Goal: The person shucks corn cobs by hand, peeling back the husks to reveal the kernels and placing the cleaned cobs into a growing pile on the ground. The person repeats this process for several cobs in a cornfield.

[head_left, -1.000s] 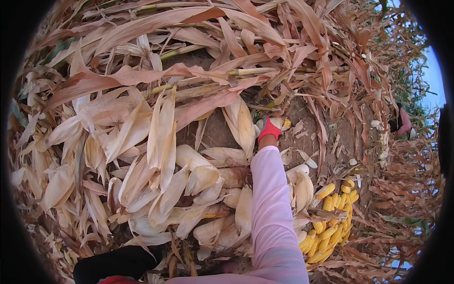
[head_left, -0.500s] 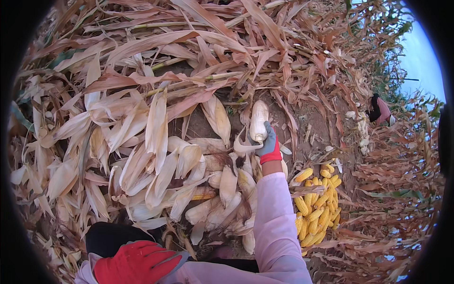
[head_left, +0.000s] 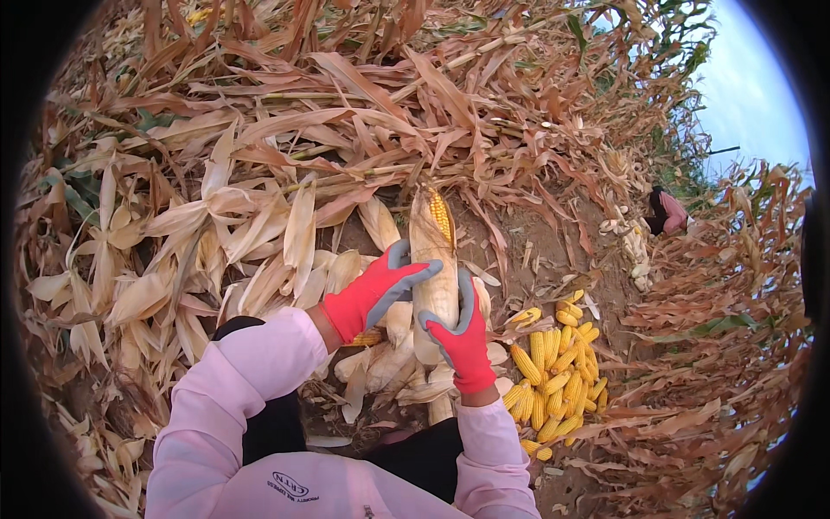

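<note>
A pale, partly husked ear of corn (head_left: 435, 297) stands nearly upright in front of me, its tip pointing away. Yellow kernels show through a gap in the husk near that tip. On its left side, my left hand (head_left: 373, 291), in a red and grey glove, has its fingers closed round the middle. My right hand (head_left: 464, 339), gloved alike, grips the lower right side, thumb across the front. Behind and below my hands lie several unhusked ears (head_left: 386, 368) in dry husks.
A pile of bare yellow cobs (head_left: 558, 381) lies right of my right forearm. Loose dry husks (head_left: 173, 233) cover the ground to the left, with fallen stalks (head_left: 363, 130) beyond. Another person (head_left: 667, 211) is at the far right, beside pale ears (head_left: 638, 255).
My left hand has risen from my lap onto the ear. The ear has come nearer to me in my right hand, and kernels now show at its tip.
</note>
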